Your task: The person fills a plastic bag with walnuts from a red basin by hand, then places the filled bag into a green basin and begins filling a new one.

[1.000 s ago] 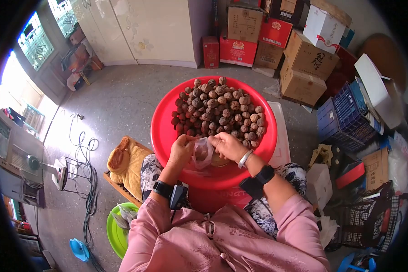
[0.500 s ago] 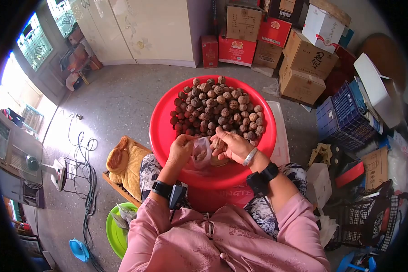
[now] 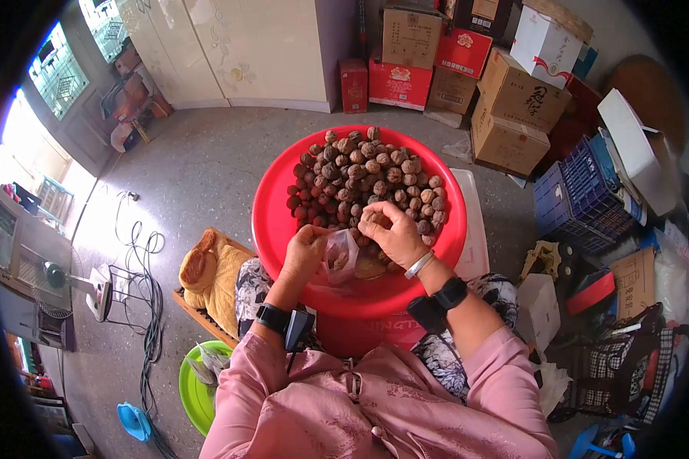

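A wide red basin [image 3: 272,206] in front of me is heaped with walnuts [image 3: 356,172]. My left hand [image 3: 305,251] pinches the rim of a clear plastic bag [image 3: 340,256], which hangs over the near part of the basin with a few walnuts inside. Just right of the bag's mouth, my right hand [image 3: 396,236] has its fingers curled round a walnut [image 3: 370,222], partly hidden by them. Below that hand, something flat and yellowish lies in the basin among a few walnuts.
A green basin [image 3: 194,390] with filled bags stands at lower left, beside a wooden seat with a yellow cushion [image 3: 222,283]. Cables [image 3: 151,306] and a fan [image 3: 76,283] are on the left. Cardboard boxes [image 3: 513,115] and a blue crate [image 3: 582,199] stand right.
My right hand has turned over from palm up to palm down and moved slightly up and right, away from the bag. My left hand still holds the bag in nearly the same place.
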Demonstrator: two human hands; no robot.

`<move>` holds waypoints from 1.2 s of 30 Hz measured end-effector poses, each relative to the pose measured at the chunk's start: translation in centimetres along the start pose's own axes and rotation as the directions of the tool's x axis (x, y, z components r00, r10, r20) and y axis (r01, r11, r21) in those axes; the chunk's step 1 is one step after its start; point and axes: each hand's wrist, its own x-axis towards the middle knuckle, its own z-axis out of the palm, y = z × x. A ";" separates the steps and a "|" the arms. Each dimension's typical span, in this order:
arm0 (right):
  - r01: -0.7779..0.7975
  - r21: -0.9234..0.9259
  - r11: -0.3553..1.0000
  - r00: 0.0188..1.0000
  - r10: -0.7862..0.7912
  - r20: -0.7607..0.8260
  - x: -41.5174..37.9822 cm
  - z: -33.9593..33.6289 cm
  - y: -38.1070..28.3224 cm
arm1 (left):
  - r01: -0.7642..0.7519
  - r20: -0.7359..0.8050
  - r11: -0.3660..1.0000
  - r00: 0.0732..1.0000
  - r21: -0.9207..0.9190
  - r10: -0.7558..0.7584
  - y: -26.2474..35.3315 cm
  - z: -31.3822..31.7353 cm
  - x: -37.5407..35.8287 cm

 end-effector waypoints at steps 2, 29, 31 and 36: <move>0.022 0.132 0.991 0.997 -0.011 -0.080 0.2 0.1 -0.7 | 0.031 0.018 1.000 0.999 -0.001 -0.031 0.3 -0.1 -0.1; 0.129 -0.853 0.505 0.638 0.616 0.461 -0.3 0.4 7.2 | -0.002 0.037 0.999 0.999 -0.040 0.003 -0.3 0.0 0.1; 0.105 -0.860 0.499 0.658 0.614 0.436 -0.3 0.5 9.3 | -0.004 0.037 0.999 0.999 -0.044 0.006 -0.4 0.0 0.1; 0.106 -0.840 0.532 0.593 0.645 0.483 -0.6 0.4 8.9 | 0.009 0.035 1.000 0.999 -0.028 -0.008 0.6 0.0 -0.4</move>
